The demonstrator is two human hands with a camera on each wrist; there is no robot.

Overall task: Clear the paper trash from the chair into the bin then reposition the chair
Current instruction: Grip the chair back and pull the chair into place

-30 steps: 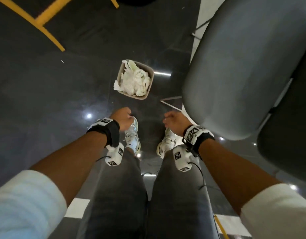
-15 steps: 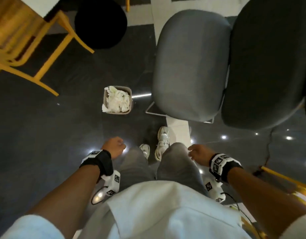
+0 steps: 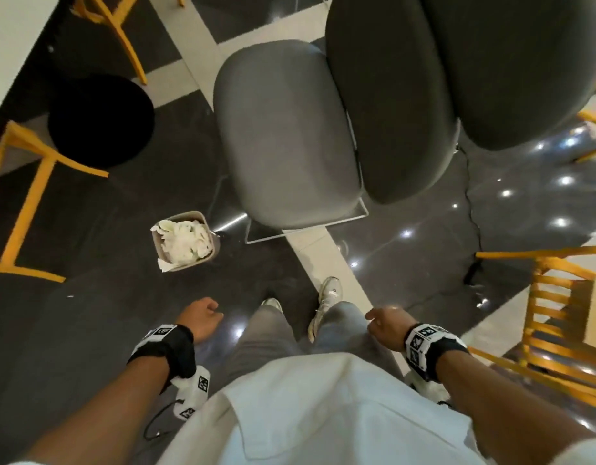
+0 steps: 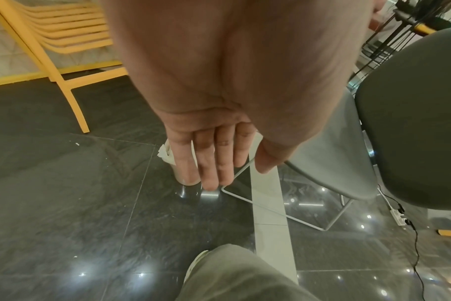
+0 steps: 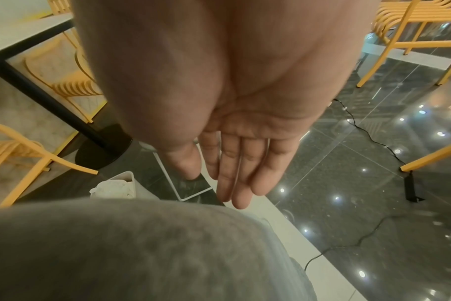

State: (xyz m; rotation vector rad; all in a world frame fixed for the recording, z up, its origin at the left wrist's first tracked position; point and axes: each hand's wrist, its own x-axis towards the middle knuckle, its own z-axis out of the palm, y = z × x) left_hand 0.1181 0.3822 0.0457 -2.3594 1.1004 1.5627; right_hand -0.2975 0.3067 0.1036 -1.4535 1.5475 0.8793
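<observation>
The grey chair (image 3: 286,129) with its dark backrest (image 3: 390,95) stands ahead of me on a white wire frame (image 3: 256,238); its seat is bare. A small beige bin (image 3: 212,245) stuffed with white paper (image 3: 184,241) sits on the dark floor to the chair's left. My left hand (image 3: 201,317) hangs beside my left leg, fingers straight and relaxed, holding nothing (image 4: 214,160). My right hand (image 3: 382,325) hangs by my right leg, likewise relaxed and bare (image 5: 234,173). Both hands are well short of the chair and the bin.
Yellow slatted chairs stand at the left (image 3: 25,196) and right (image 3: 558,313). A table's black round base (image 3: 100,120) sits left of the grey chair. A black cable (image 3: 472,209) runs over the glossy floor at the right.
I have straightened up and stepped back, so the chair and bin lie farther away. Both hands have dropped to my sides with nothing in them.
</observation>
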